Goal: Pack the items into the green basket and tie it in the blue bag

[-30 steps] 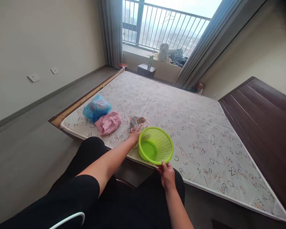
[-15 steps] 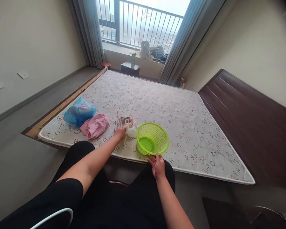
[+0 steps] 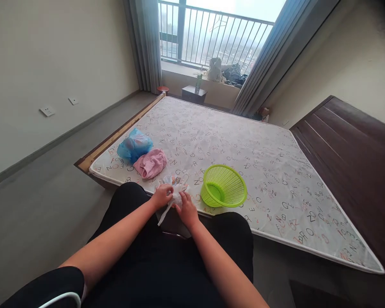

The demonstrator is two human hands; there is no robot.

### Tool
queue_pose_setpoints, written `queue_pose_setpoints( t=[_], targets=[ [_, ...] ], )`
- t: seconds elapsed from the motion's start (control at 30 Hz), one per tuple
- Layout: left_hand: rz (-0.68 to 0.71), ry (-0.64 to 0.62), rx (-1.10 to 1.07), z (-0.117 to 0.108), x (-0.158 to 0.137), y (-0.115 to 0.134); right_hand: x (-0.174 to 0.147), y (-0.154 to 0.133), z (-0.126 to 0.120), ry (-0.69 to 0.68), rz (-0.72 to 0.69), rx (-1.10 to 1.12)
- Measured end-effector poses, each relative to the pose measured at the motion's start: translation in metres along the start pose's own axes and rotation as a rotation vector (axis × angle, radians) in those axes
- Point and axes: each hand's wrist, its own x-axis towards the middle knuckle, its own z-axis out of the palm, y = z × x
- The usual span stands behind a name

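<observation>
Pinching a whitish plastic bag (image 3: 177, 191) with the left hand (image 3: 162, 196), just left of the green basket (image 3: 226, 188), apart from it. Touching the same bag with the right hand (image 3: 188, 209), nearer the basket; cannot tell whether clamped on it or only resting there. Farther left of the basket and beyond, on the same mattress (image 3: 259, 158), can see a pink cloth (image 3: 151, 164) touching a blue bag (image 3: 135, 143).
</observation>
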Motion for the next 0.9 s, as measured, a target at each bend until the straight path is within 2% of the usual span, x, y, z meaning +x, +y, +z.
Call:
queue_pose_setpoints(
  t=[0.1, 0.17, 0.27, 0.37, 0.47, 0.6, 0.67, 0.73, 0.83, 0.9],
  targets=[
    [0.082, -0.124, 0.026, -0.001, -0.01, -0.006, 0.012, -0.001, 0.016, -0.048, 0.047, -0.099],
    [0.143, -0.2, 0.075, -0.002, -0.015, -0.009, 0.014, 0.001, 0.019, -0.068, 0.039, -0.102],
    [0.145, -0.204, 0.074, -0.002, -0.018, -0.011, 0.015, 0.006, 0.013, -0.043, 0.044, -0.094],
    [-0.028, -0.013, -0.053, -0.008, -0.012, -0.018, 0.019, 0.018, -0.003, 0.048, 0.161, -0.13],
    [-0.261, 0.216, -0.105, -0.025, -0.001, -0.035, 0.025, 0.043, -0.024, 0.139, 0.327, -0.182],
    [-0.51, 0.442, -0.122, -0.047, 0.011, -0.056, 0.025, 0.068, -0.039, 0.113, 0.418, -0.209],
    [-0.558, 0.487, -0.141, -0.048, 0.012, -0.057, 0.021, 0.065, -0.035, 0.091, 0.405, -0.213],
    [-0.521, 0.502, -0.21, -0.042, 0.01, -0.05, 0.016, 0.052, -0.026, 0.113, 0.34, -0.225],
    [-0.347, 0.468, -0.361, -0.028, 0.003, -0.034, 0.013, 0.025, -0.013, 0.169, 0.088, -0.249],
    [-0.203, 0.389, -0.408, -0.02, -0.001, -0.025, 0.014, 0.012, -0.007, 0.157, -0.068, -0.221]
  ],
)
